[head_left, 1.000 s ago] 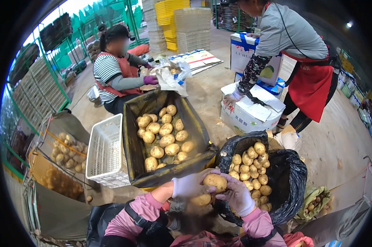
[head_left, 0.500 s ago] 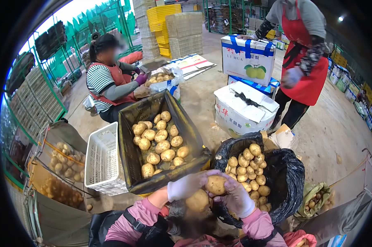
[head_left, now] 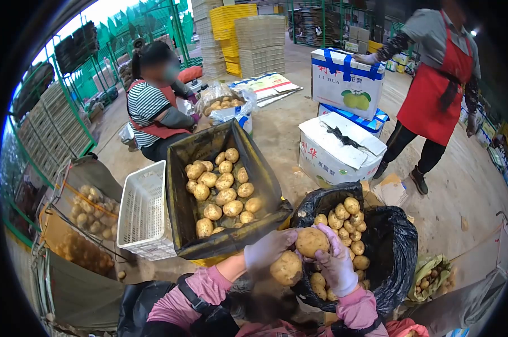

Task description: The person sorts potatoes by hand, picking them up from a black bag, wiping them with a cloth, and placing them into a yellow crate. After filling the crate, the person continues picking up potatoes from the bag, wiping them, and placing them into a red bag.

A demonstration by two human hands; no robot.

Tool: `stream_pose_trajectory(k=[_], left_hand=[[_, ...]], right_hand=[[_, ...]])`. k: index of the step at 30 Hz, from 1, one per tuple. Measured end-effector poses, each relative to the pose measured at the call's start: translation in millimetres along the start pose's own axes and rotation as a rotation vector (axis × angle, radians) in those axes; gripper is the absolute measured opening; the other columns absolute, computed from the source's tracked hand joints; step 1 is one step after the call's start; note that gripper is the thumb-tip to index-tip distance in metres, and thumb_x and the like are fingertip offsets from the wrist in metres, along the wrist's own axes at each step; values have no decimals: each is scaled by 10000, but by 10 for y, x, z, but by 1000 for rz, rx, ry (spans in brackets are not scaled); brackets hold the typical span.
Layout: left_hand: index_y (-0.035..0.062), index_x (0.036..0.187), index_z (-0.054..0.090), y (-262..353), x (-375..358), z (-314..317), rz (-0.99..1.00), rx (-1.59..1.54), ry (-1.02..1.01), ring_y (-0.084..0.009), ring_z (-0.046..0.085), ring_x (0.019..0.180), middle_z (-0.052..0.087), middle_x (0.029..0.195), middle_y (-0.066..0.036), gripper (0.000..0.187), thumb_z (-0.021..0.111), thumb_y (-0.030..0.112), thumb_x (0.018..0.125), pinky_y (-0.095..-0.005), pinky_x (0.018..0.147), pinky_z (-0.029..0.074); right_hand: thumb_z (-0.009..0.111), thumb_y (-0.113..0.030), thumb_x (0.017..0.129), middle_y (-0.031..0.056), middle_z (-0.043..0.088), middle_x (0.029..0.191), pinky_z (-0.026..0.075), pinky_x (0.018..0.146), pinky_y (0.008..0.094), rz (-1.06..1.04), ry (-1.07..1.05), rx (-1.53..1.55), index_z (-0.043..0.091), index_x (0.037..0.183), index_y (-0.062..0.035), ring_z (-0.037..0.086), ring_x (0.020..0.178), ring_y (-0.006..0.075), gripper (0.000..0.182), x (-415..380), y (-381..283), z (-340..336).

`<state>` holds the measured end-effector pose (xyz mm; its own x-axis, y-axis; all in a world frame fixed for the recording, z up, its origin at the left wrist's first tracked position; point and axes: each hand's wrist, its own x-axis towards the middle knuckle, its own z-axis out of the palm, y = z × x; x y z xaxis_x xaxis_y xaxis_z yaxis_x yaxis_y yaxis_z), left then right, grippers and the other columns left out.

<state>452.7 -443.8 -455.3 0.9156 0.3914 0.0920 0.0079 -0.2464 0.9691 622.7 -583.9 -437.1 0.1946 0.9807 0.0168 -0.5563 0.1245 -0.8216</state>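
In front of me, between my two gloved hands, is a potato (head_left: 312, 242). My right hand (head_left: 339, 263) grips it from the right, thumb and fingers closed round it. My left hand (head_left: 267, 248) curls in from the left, its fingertips at the same potato. A second, larger potato (head_left: 286, 268) sits just below my left fingers, against that hand; what supports it underneath is hidden. Beneath my right hand stands a tub lined with a black plastic bag (head_left: 394, 241), with many potatoes (head_left: 349, 224) piled on its left side.
A black-lined crate (head_left: 259, 168) of potatoes stands ahead, beside a white plastic basket (head_left: 144, 196). Cartons (head_left: 341, 151) are stacked to the right. One co-worker (head_left: 155, 106) sits at the left near bagged potatoes; another in a red apron (head_left: 436, 90) stands by the cartons.
Both hands and the two potatoes have shifted slightly right. The standing co-worker has moved to the right, one hand still on the top carton. The seated co-worker's hands have lowered.
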Motion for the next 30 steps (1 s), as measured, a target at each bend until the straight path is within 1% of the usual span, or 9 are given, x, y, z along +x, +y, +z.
stream_pose_trajectory(k=[7, 10, 13, 16, 19, 20, 23, 28, 30], left_hand=[[-3, 1359, 500, 203, -31, 39, -78, -144, 1, -136, 603, 939, 633, 1115, -84, 422, 356, 273, 1073, -293, 872, 494], [-2, 1338, 515, 94, -36, 46, 84, 118, 52, -128, 605, 984, 636, 1155, -84, 410, 363, 268, 1070, -279, 886, 491], [-17, 1322, 529, -139, -33, -2, 208, 372, 29, -251, 585, 1179, 601, 1300, -147, 468, 354, 333, 1066, -347, 1032, 432], [-13, 1303, 538, -31, -31, 35, -17, -83, 14, -224, 606, 1128, 615, 1255, -127, 474, 361, 356, 1065, -341, 982, 477], [10, 1293, 536, 484, -4, 146, -426, -874, 220, -148, 627, 1024, 639, 1163, -68, 434, 417, 351, 1052, -300, 901, 515], [30, 1285, 542, 592, -20, 130, -511, -870, 247, -140, 634, 978, 644, 1118, -54, 493, 459, 440, 1025, -303, 851, 539], [46, 1292, 533, 554, -60, 109, -492, -949, 83, -134, 631, 976, 647, 1109, -53, 529, 545, 472, 980, -307, 854, 536], [46, 1358, 470, 263, 86, 157, -70, -714, -20, -123, 603, 1024, 632, 1129, -52, 588, 637, 419, 936, -296, 908, 501], [36, 1405, 413, 317, 9, 155, -214, -811, 6, -150, 600, 1071, 586, 1244, -72, 640, 640, 404, 934, -309, 924, 505]], right_hand=[[717, -5, 845, 99, 511, 1371, 471, 1016, 330, -19, 1, -101, 399, 1425, 23, 536, 1214, 197, 662, -9, 38, -6], [732, -8, 831, 96, 514, 1367, 441, 1046, 327, -30, 8, -139, 417, 1414, 24, 523, 1228, 194, 663, -12, 63, -10], [735, 1, 819, 95, 511, 1372, 422, 1066, 333, -34, 3, -130, 426, 1410, 21, 515, 1240, 197, 667, 0, 70, -23], [705, 51, 806, 100, 500, 1389, 406, 1081, 337, -78, -2, -203, 429, 1410, 16, 506, 1258, 202, 665, 45, 37, -19], [653, 114, 790, 115, 489, 1405, 396, 1088, 335, -194, 15, -423, 426, 1412, 15, 485, 1289, 209, 669, 95, -10, 33], [635, 134, 783, 122, 486, 1407, 393, 1090, 333, -242, 7, -512, 419, 1415, 17, 477, 1300, 213, 678, 114, 36, -10], [611, 164, 779, 137, 484, 1408, 379, 1095, 322, -239, 0, -456, 390, 1427, 27, 458, 1317, 213, 698, 102, 91, 0], [608, 163, 819, 132, 540, 1333, 405, 1048, 284, -50, 43, -426, 423, 1392, 53, 530, 1205, 181, 612, 143, -8, 45], [620, 174, 798, 127, 552, 1318, 416, 1043, 289, 68, 40, -135, 452, 1370, 58, 545, 1180, 177, 607, 101, -150, 100]])
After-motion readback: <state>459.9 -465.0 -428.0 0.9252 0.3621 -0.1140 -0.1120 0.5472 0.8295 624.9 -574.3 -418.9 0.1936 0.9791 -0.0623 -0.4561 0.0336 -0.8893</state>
